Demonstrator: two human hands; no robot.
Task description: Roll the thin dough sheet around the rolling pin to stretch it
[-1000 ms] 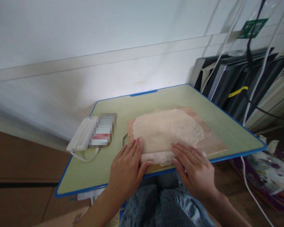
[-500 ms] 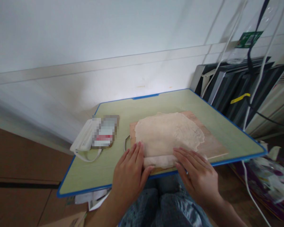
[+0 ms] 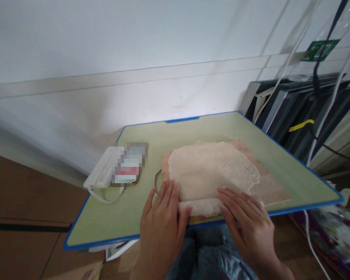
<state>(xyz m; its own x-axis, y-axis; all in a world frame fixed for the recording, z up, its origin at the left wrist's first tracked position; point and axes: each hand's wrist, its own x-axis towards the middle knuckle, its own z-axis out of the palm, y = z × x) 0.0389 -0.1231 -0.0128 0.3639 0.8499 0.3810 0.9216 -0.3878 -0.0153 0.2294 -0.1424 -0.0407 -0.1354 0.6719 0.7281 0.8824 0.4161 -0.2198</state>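
A thin sheet of dough (image 3: 210, 163) lies on a wooden board (image 3: 275, 194), and its near edge is turned up into a roll (image 3: 202, 207). Whether the roll has a rolling pin inside is hidden. My left hand (image 3: 165, 217) rests over the roll's left end, fingers stretched forward and thumb on its near side. Over the right end lies my right hand (image 3: 247, 217), fingers also stretched out flat and thumb touching the roll.
The board sits on a green table (image 3: 111, 221) with blue edging. Left of it are a phone (image 3: 131, 163), blurred out, and a white strapped case (image 3: 105, 169). Dark flat panels (image 3: 303, 112) and hanging cables (image 3: 335, 89) stand at the right. A white wall (image 3: 134, 97) is behind.
The view has shifted slightly, so the table appears a little lower and larger. Both hands stay on the roll, which looks slightly thicker.
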